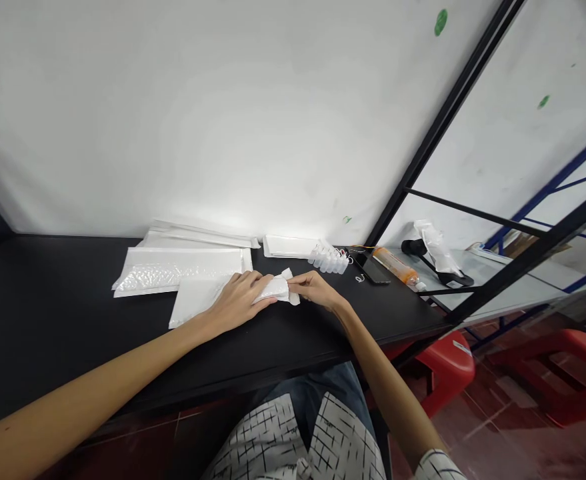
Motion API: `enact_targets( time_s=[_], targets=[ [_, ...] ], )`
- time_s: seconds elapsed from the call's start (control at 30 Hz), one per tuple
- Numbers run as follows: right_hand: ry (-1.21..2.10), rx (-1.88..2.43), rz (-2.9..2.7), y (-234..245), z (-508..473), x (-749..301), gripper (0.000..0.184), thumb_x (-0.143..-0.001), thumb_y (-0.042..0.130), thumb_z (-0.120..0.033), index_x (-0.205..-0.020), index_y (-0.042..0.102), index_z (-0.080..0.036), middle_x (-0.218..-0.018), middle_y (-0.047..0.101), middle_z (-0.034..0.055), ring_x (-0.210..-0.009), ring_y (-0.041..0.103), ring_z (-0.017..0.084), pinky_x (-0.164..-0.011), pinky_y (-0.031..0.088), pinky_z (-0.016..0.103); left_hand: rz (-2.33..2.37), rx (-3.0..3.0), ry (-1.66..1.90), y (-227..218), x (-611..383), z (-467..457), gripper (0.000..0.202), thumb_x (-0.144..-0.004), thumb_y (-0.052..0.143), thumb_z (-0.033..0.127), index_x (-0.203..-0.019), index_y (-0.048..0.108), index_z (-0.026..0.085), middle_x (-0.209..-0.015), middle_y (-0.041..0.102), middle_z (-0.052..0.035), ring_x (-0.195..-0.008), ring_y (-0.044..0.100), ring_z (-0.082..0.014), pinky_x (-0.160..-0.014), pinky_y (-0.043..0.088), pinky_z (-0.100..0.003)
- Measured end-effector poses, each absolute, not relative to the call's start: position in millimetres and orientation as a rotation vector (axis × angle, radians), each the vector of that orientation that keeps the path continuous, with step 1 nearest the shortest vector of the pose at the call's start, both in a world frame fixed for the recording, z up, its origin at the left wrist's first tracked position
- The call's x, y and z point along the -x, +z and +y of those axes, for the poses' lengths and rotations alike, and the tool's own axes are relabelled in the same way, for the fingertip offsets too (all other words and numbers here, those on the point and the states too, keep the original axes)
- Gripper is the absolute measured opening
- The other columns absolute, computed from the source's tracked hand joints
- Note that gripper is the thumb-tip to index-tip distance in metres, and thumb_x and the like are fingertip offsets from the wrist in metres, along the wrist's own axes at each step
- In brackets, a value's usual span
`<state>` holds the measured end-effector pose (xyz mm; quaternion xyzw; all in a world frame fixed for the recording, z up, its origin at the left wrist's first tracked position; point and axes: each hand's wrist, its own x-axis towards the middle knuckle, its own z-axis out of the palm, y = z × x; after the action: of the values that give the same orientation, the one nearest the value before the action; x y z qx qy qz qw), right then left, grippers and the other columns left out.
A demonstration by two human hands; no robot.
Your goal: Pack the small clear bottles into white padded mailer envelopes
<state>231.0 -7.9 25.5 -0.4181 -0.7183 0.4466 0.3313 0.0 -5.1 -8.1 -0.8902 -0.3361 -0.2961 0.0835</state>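
Note:
A white padded mailer (274,289) lies on the black table in front of me, its near-right end puffed and wrinkled. My left hand (245,297) rests across it, fingers over the top and thumb along the near side, gripping it. At the mailer's right end, my right hand (313,290) has thumb and fingertips pinched together on the edge. Whether a small item is also between those fingertips is hidden. Under my left hand and wrist lies another flat white mailer (190,300). Several more bubble mailers (173,270) are stacked behind it to the left.
Behind my hands sit flat white packets (290,246) and a row of small translucent white pieces (329,259). A dark phone (371,269) and an orange-labelled bottle (397,267) lie to the right, by a black metal frame (433,127). Red stools (447,363) stand below.

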Motion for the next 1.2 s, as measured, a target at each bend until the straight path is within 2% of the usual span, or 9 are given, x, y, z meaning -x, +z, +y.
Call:
enact_targets(
  time_s=[0.1, 0.17, 0.3, 0.43, 0.6, 0.73, 0.87, 0.97, 1.2],
  targets=[
    [1.177, 1.173, -1.931, 30.0, -5.0, -244.6, 0.049, -0.081, 0.064, -0.055, -0.107, 0.076, -0.015, -0.056, 0.052, -0.0029, -0.049, 0.031, 0.008, -0.048, 0.026, 0.024, -1.016, 2.655, -0.88, -7.9, -0.8, -5.6, 0.05, -0.101, 0.031, 0.053, -0.127, 0.054, 0.017, -0.11, 0.062, -0.0108, -0.099, 0.059, -0.0245, -0.083, 0.044, -0.038],
    [0.971, 1.286, -1.9, 37.9, 3.9, -257.0, 0.048, -0.085, 0.06, -0.054, -0.113, 0.074, -0.017, -0.061, 0.055, -0.0014, -0.051, 0.036, 0.009, -0.05, 0.03, 0.024, -1.029, 2.656, -0.859, -9.1, -1.3, -6.6, 0.051, -0.099, 0.034, 0.054, -0.129, 0.054, 0.018, -0.113, 0.061, -0.0117, -0.101, 0.058, -0.0254, -0.086, 0.043, -0.039],
    [-0.004, 1.697, -1.792, 57.8, 37.6, -283.5, 0.031, -0.088, 0.059, -0.039, -0.106, 0.075, -0.02, -0.092, 0.066, 0.008, -0.077, 0.056, 0.019, -0.068, 0.041, 0.03, -1.035, 2.682, -0.728, -11.8, -1.4, -9.9, 0.056, -0.092, 0.046, 0.061, -0.131, 0.055, 0.022, -0.122, 0.058, -0.0138, -0.108, 0.055, -0.0299, -0.092, 0.041, -0.045],
    [-0.554, 1.9, -1.873, 61.9, 69.0, -296.2, 0.03, -0.087, 0.062, -0.036, -0.11, 0.075, -0.022, -0.115, 0.063, 0.014, -0.109, 0.051, 0.03, -0.086, 0.037, 0.039, -1.049, 2.72, -0.669, -8.3, -1.2, -12.7, 0.055, -0.092, 0.047, 0.059, -0.133, 0.054, 0.022, -0.12, 0.058, -0.0132, -0.106, 0.055, -0.0292, -0.092, 0.04, -0.045],
    [-0.51, 1.979, -1.91, 50.3, 83.9, -289.0, 0.025, -0.089, 0.054, -0.026, -0.096, 0.078, -0.02, -0.11, 0.067, 0.0135, -0.106, 0.052, 0.029, -0.088, 0.034, 0.041, -1.055, 2.728, -0.681, -0.3, -1.0, -14.9, 0.053, -0.096, 0.042, 0.055, -0.135, 0.051, 0.02, -0.116, 0.059, -0.0133, -0.102, 0.057, -0.0274, -0.089, 0.043, -0.043],
    [-0.444, 1.892, -1.811, 49.1, 84.4, -282.8, 0.021, -0.082, 0.056, -0.019, -0.081, 0.077, -0.017, -0.104, 0.07, 0.0121, -0.102, 0.056, 0.028, -0.089, 0.037, 0.04, -1.016, 2.693, -0.783, 2.2, -1.6, -14.6, 0.055, -0.098, 0.04, 0.054, -0.136, 0.049, 0.016, -0.115, 0.061, -0.0139, -0.1, 0.059, -0.0262, -0.088, 0.046, -0.041],
    [-0.282, 1.598, -1.621, 61.5, 74.9, -278.5, 0.018, -0.078, 0.058, -0.024, -0.076, 0.075, -0.018, -0.097, 0.072, 0.01, -0.099, 0.06, 0.028, -0.089, 0.04, 0.04, -0.957, 2.58, -1.026, 8.6, 0.2, -9.5, 0.051, -0.098, 0.041, 0.052, -0.133, 0.05, 0.017, -0.115, 0.062, -0.0134, -0.102, 0.061, -0.0255, -0.089, 0.048, -0.041],
    [0.039, 1.311, -1.456, 76.1, 56.8, -269.4, 0.02, -0.077, 0.06, -0.032, -0.076, 0.073, -0.017, -0.086, 0.073, 0.0081, -0.089, 0.063, 0.025, -0.083, 0.045, 0.037, -0.974, 2.475, -1.206, 17.7, 4.9, -4.4, 0.05, -0.097, 0.044, 0.052, -0.133, 0.051, 0.018, -0.116, 0.063, -0.0128, -0.103, 0.062, -0.0258, -0.089, 0.05, -0.041],
    [0.533, 1.005, -1.319, 91.5, 6.3, -233.9, 0.019, -0.068, 0.071, -0.037, -0.071, 0.072, -0.019, -0.077, 0.071, 0.0044, -0.082, 0.063, 0.022, -0.081, 0.048, 0.035, -1.111, 2.431, -1.254, 24.1, 9.5, -1.7, 0.048, -0.097, 0.043, 0.053, -0.133, 0.051, 0.021, -0.118, 0.064, -0.0114, -0.103, 0.062, -0.0262, -0.089, 0.05, -0.041]
  ],
)
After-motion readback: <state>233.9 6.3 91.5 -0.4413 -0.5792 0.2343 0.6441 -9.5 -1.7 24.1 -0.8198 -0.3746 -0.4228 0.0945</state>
